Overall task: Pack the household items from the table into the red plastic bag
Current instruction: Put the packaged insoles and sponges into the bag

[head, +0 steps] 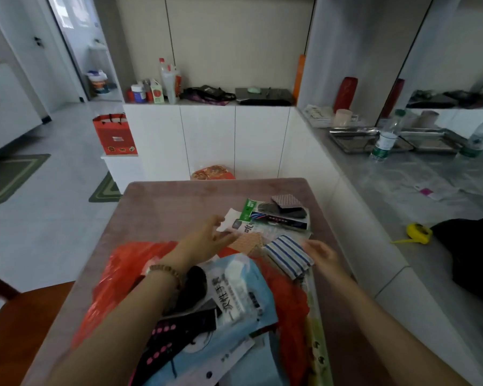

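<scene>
The red plastic bag (123, 271) lies open on the brown table (179, 199), holding a light blue glove packet (243, 296) and a black packet with pink dots (168, 338). Beyond it sits a pile: a white and green packet (244, 221), an orange waffle cloth (248, 242), a blue-striped cloth (289, 256), a dark boxed item (279, 218) and a checked sponge (286, 201). My left hand (209, 238) reaches over the bag, fingers spread, touching the white packet's edge. My right hand (322, 254) hovers open beside the striped cloth.
A wooden chair (23, 330) stands at the near left. A grey counter (402, 190) on the right carries a yellow tape measure (418, 232), a black bag, a water bottle (385, 140) and metal trays. White cabinets stand behind the table, with a red gift bag (115, 135) at the left.
</scene>
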`<state>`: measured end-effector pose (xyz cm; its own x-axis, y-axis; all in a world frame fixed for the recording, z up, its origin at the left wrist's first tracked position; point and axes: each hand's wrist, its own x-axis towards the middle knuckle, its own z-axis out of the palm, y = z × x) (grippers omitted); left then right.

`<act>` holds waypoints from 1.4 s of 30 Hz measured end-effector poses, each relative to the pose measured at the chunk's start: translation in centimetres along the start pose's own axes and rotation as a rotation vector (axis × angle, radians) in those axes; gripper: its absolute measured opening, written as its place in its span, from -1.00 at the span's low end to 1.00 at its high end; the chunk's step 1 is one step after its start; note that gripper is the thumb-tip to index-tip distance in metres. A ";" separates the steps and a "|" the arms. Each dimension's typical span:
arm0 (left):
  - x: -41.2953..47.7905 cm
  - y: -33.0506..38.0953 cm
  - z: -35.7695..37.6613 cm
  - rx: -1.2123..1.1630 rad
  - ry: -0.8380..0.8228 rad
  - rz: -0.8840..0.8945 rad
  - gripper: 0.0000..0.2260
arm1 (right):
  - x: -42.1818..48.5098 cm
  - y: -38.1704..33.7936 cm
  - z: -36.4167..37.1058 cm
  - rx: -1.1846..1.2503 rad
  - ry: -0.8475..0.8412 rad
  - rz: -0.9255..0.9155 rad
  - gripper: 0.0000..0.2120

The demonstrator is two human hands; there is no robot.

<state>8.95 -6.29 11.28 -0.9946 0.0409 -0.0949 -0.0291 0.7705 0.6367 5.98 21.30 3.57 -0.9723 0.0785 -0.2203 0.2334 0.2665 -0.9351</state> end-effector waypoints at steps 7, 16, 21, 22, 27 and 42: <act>8.0 -2.8 5.7 -0.030 -0.192 -0.092 -0.59 | 5.3 4.0 -0.3 -0.085 -0.075 0.204 -0.46; 11.6 -4.2 10.4 -0.088 -0.413 -0.030 -0.62 | 9.5 4.8 1.9 -0.569 -0.285 0.018 -0.61; 13.4 -5.5 11.6 0.014 -0.428 0.131 -0.45 | 10.1 5.8 2.4 -0.500 -0.316 0.036 -0.41; 13.4 -5.7 11.6 0.018 -0.433 0.162 -0.41 | 9.8 5.2 2.6 -0.449 -0.310 0.059 -0.47; 13.5 -6.3 11.8 -0.133 -0.517 0.155 -0.59 | 10.1 4.6 2.4 -0.229 -0.388 0.198 -0.53; 15.3 -6.8 10.3 -0.899 -0.115 -0.313 -0.74 | 11.5 1.3 5.9 0.438 -0.309 0.259 -0.58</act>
<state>-5.08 -4.37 -2.36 -0.9145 0.0156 -0.4043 -0.4046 -0.0174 0.9143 -4.95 16.91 -1.85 -0.8590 -0.2124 -0.4658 0.4997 -0.1500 -0.8531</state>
